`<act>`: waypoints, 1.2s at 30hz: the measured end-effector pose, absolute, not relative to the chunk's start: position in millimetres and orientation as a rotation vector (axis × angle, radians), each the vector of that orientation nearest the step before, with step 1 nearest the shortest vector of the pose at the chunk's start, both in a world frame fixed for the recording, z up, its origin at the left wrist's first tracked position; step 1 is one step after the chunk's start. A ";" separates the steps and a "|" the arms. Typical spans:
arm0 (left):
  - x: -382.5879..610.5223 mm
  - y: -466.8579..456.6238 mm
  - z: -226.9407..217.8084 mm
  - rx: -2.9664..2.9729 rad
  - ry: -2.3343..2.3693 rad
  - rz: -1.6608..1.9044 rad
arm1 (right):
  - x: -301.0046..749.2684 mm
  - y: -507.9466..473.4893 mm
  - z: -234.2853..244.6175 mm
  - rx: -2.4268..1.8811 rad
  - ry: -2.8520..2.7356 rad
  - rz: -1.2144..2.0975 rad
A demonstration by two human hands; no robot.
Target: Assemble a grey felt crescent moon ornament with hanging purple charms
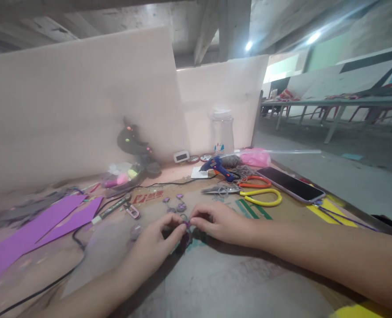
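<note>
My left hand (164,236) and my right hand (216,221) meet over the cardboard, both closed in a pinch. Between their fingertips is a small purple-and-grey craft piece (187,224), partly covered by the fingers and blurred. A grey loop shows above it and a dark part hangs below. Just beyond the hands lie several similar small purple pieces (181,206) with grey parts. Left of them rests a pink-handled snipper (133,212), beside a box cutter (111,210).
Right of the hands lie yellow-and-orange-handled scissors (265,196), a blue glue gun (217,168), grey yarn (232,160) and a phone (292,183). Purple sheets (33,234) and a black cable (80,243) are on the left. A clear jar (222,132) stands before the white partition (83,101).
</note>
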State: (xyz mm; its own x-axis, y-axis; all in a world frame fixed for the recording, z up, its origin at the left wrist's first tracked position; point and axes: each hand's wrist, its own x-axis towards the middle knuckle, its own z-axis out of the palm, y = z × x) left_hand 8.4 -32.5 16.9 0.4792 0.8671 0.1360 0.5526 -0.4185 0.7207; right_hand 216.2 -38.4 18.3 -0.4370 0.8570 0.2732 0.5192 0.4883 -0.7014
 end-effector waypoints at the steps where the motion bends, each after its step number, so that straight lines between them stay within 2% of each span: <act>1: 8.3 -31.5 15.9 2.123 1.177 0.685 | 216.7 -38.2 18.9 -1.137 -2.120 0.728; 21: 2.7 -27.1 11.9 2.078 1.080 0.768 | 211.0 -39.5 23.7 -1.204 -1.908 1.130; 36: 1.6 -25.0 8.0 2.070 1.101 0.825 | 211.0 -40.0 19.1 -1.226 -1.898 1.100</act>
